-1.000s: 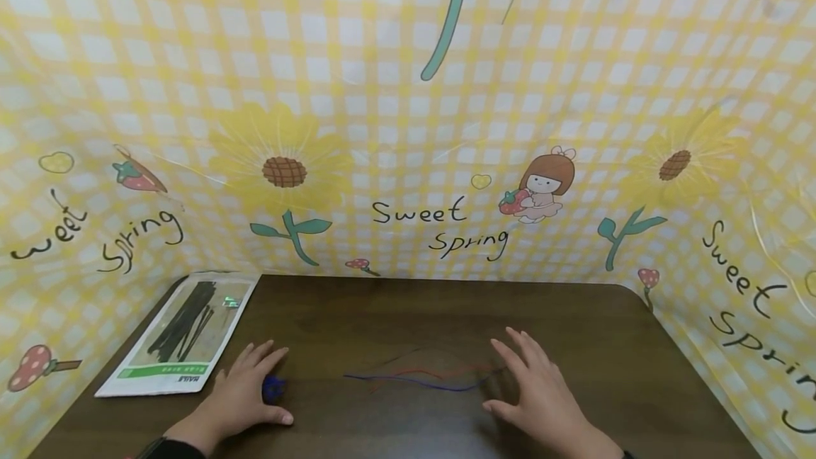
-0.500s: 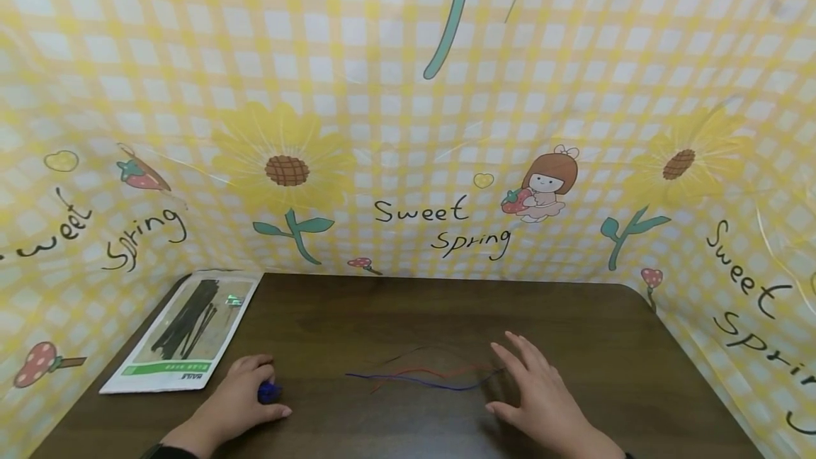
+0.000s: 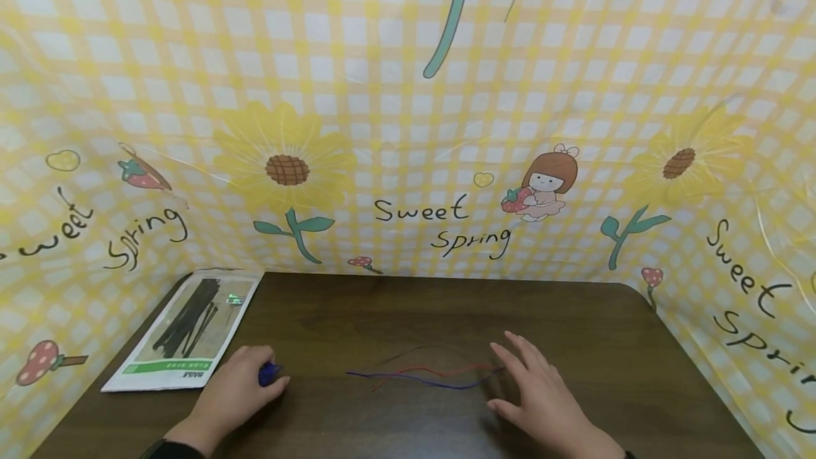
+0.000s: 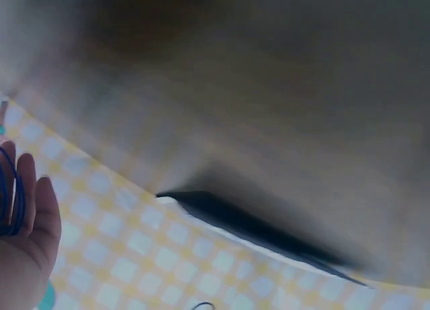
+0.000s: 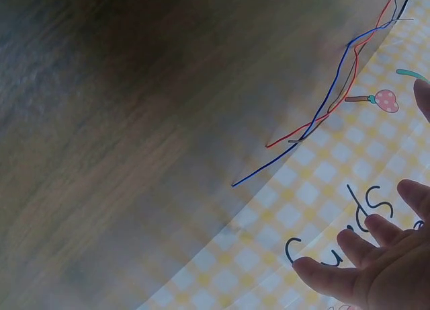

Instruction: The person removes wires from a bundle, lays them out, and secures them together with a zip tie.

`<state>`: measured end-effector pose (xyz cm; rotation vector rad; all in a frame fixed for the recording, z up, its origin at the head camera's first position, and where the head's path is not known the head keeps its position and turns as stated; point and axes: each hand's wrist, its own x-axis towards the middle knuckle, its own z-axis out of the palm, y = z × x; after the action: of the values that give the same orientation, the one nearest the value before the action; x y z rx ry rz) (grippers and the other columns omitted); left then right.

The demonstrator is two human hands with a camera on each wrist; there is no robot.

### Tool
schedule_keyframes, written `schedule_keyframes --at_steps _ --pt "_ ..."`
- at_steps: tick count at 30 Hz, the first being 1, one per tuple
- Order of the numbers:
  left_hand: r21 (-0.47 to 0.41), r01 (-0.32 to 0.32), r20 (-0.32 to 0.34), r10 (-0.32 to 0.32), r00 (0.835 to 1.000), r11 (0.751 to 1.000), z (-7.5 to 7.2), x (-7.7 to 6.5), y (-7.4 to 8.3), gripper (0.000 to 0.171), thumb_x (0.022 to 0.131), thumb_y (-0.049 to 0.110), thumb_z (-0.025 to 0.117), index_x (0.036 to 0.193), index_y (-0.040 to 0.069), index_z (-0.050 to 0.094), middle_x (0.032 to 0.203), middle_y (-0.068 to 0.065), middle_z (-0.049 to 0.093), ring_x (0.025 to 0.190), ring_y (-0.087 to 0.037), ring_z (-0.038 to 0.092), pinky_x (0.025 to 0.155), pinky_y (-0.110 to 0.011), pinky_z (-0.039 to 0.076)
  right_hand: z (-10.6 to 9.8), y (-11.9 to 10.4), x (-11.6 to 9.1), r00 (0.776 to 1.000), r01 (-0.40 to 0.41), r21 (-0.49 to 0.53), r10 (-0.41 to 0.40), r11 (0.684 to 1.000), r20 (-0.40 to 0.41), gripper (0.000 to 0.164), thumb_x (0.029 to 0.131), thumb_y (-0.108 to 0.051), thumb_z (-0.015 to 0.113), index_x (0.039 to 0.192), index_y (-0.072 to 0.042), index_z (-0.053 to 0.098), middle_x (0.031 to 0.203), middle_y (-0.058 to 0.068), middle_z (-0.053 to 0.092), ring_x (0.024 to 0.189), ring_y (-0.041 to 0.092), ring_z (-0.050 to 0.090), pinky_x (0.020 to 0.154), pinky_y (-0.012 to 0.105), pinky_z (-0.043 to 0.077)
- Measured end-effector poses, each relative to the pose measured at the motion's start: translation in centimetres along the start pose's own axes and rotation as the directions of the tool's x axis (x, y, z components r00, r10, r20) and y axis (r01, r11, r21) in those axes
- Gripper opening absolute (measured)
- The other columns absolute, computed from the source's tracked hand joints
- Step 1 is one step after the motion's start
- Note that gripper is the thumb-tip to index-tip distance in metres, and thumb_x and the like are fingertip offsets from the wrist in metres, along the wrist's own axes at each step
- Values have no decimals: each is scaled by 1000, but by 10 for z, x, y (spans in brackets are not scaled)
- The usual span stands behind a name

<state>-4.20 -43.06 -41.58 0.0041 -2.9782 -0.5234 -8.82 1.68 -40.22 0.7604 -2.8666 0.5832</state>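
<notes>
My left hand (image 3: pixel 232 384) curls its fingers round a small coil of blue wire (image 3: pixel 268 373), and the thumb lies along its near side. In the left wrist view loops of the blue wire coil (image 4: pixel 18 202) cross the palm side of the fingers, cut off by the frame edge. Three thin loose wires lie across the middle of the table: a blue wire (image 3: pixel 440 385), a red wire (image 3: pixel 416 368) and a dark wire (image 5: pixel 351 71). My right hand (image 3: pixel 542 392), fingers spread and holding nothing, is by the right end of these wires.
A white packet with a green band (image 3: pixel 168 367) lies flat on the dark wooden table (image 3: pixel 459 310), at the back left, just beyond the left hand. A yellow checked cloth (image 3: pixel 408 161) rises behind the table and on both sides.
The left hand's fingers have closed in round the blue wire coil, and hand and coil have shifted slightly away from the body. The right hand and the loose wires stay put.
</notes>
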Motion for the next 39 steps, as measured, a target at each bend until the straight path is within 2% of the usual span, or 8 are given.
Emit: schedule_keyframes --at_steps 3,7,12,19,25,28,32,39 --pt "-9 -3 -31 3 1000 1000 -3 3 12 30 79 30 79 78 15 52 75 2 52 69 -14 46 56 -30 40 0 0 1 1000 5 3 -5 1000 -7 81 73 -35 84 142 -14 47 150 14 35 134 40 36 89 69 40" --pt "-23 -57 -88 54 995 998 -2 6 31 30 79 28 79 78 16 52 73 5 48 66 -12 41 54 -27 35 -1 0 2 1000 9 12 -9 1000 -10 80 75 -32 83 143 -14 47 150 14 36 134 40 37 91 67 40" --pt "-50 -111 -126 104 987 993 1 9 56 26 77 26 81 83 16 58 77 7 51 70 -9 45 57 -26 41 -2 -2 1 1000 8 6 -8 1000 -18 77 77 -29 82 143 -13 46 149 14 37 133 39 39 91 66 41" --pt "-70 -252 -199 234 952 965 7 10 83 24 77 20 81 98 16 71 91 7 60 83 -10 55 68 -29 51 -3 -6 3 993 54 -17 -55 998 -104 70 77 -22 82 139 -11 50 140 12 49 125 34 49 93 57 45" --pt "-143 -326 -218 292 931 934 14 11 98 19 75 16 82 87 17 66 92 9 59 85 -9 55 69 -26 51 -5 -14 7 980 93 -16 -94 996 -173 62 77 -17 82 133 -12 56 130 7 57 117 28 56 91 51 48" --pt "-190 -346 -216 304 928 919 17 10 106 21 75 14 82 85 16 64 90 10 57 82 -7 52 67 -24 49 -5 -20 10 964 155 -27 -157 988 -215 52 78 -16 81 126 -12 63 122 4 62 111 24 60 88 48 50" --pt "-237 -356 -204 312 928 904 22 8 117 24 75 15 82 87 16 61 89 11 54 80 -6 50 65 -22 47 -3 -27 15 929 258 -67 -266 964 -259 34 78 -14 80 111 -13 70 109 -2 67 101 16 63 83 43 52" --pt "-307 -396 -190 352 917 865 31 5 135 28 75 14 82 93 16 60 91 12 52 80 -4 48 65 -21 47 7 -43 23 835 446 -74 -445 892 -323 23 75 -12 82 95 -19 73 96 -9 68 88 8 63 78 35 52"
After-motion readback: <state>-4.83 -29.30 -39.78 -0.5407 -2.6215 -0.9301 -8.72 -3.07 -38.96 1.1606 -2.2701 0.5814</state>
